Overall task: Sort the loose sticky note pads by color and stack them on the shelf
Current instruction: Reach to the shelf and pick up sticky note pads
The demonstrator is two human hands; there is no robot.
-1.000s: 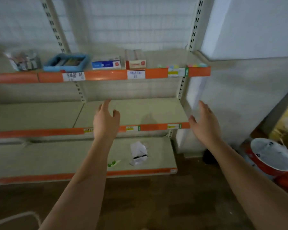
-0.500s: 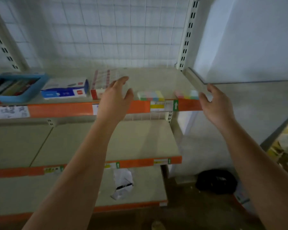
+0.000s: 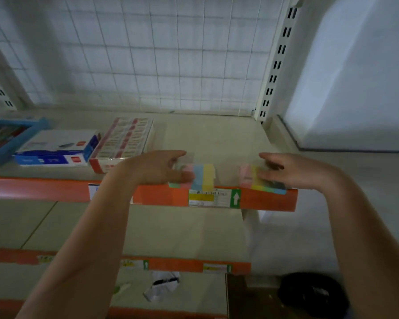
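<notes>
A white wire grid backs the top shelf (image 3: 228, 139), whose front edge is orange; motion blur softens both pads, and each hand hides part of its pad; the left hand (image 3: 157, 168), fingers curled, grips the left sticky note pad (image 3: 202, 174) at the shelf's front; the right hand (image 3: 293, 170) likewise clasps the right sticky note pad (image 3: 251, 177) near the shelf's right end.
</notes>
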